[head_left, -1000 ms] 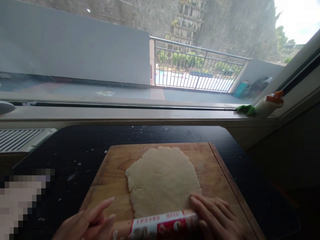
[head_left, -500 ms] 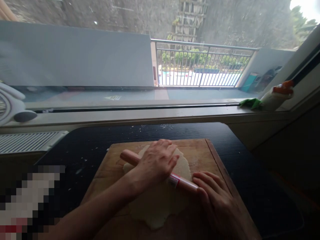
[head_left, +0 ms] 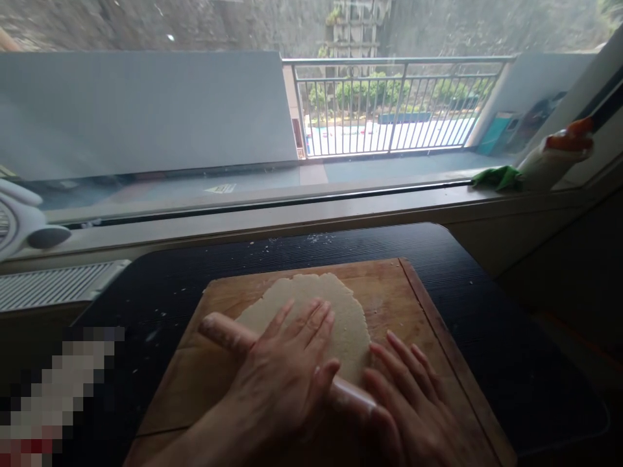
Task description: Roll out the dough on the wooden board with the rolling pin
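Observation:
A wooden rolling pin [head_left: 228, 333] lies slantwise across a pale, flattened sheet of dough [head_left: 341, 309] on a wooden board [head_left: 389, 292]. My left hand [head_left: 292, 363] rests palm down over the middle of the pin, its fingers stretched out flat beyond it above the dough. At the pin's near right end is my right hand [head_left: 413, 395], fingers extended and spread beside the dough's right edge, its thumb side against the pin. Neither hand has its fingers wrapped round the pin. My hands and forearm hide the nearer part of the dough.
The board lies on a black table [head_left: 467, 337] with white flecks on its surface. Behind runs a windowsill [head_left: 253, 220] under a large window, with a bottle [head_left: 549, 159] and green cloth [head_left: 497, 178] at right. A white fan [head_left: 19, 220] stands at left.
The rolling pin and both hands have come nearer to me, baring more of the dough's far part. My left fingers are straighter and my right fingers more spread. The view has shifted slightly.

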Available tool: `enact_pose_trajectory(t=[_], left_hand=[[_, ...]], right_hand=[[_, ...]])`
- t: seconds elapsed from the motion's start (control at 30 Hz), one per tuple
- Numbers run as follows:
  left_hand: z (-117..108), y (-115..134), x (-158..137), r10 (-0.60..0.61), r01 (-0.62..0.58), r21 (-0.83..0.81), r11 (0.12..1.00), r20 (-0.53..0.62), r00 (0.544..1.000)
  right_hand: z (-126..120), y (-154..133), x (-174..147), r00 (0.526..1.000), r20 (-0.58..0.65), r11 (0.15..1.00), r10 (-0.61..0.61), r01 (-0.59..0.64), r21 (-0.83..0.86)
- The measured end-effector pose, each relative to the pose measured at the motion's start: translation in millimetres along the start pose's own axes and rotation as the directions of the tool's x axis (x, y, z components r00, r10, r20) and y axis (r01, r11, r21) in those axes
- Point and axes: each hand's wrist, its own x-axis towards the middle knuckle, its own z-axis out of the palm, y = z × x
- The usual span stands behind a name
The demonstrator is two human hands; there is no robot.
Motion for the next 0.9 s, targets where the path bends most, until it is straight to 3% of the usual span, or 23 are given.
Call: enact_pose_trajectory(t=[0.13,0.2,0.4,0.5,0.57,0.77,0.83,0.9], left_hand=[[-0.5,0.0,41.9,-0.088,0.087,-0.074,0.993,-0.002,0.996],[-2.4,1.6,39.9,-0.079,0.079,-0.074,0.994,0.001,0.997],[-1.2,14.5,-44.5,0.018,-0.008,0.094,0.996,-0.103,0.994],[1.6,17.8,-65.2,0.058,-0.038,0.125,0.991,-0.159,0.986],[1.7,16.2,-54.4,0.030,-0.016,0.095,0.995,-0.143,0.989],[-2.5,3.2,20.9,-0.150,0.147,-0.054,0.988,-0.060,0.987],[-3.5,2.1,20.8,-0.155,0.153,-0.056,0.987,-0.045,0.987],[-4.3,3.8,-0.3,-0.125,0.124,-0.029,0.992,-0.028,0.992]], right_hand=[[-5.1,9.4,18.4,0.988,0.090,0.989,0.127,-0.118,-0.093],[-4.4,6.0,17.4,0.994,0.061,0.992,0.087,-0.082,-0.094],[6.2,-20.4,-17.7,0.991,-0.097,0.996,-0.089,0.091,0.017],[6.8,-21.3,-20.8,0.987,-0.094,0.991,-0.130,0.133,0.023],[4.3,-15.2,-11.5,0.992,-0.053,0.993,-0.115,0.116,0.009],[-1.3,2.9,22.7,0.991,0.092,0.994,0.100,-0.096,-0.055],[-0.5,1.0,20.0,0.993,0.078,0.996,0.087,-0.084,-0.035],[0.1,-3.9,10.2,1.000,0.016,1.000,0.004,-0.003,-0.005]])
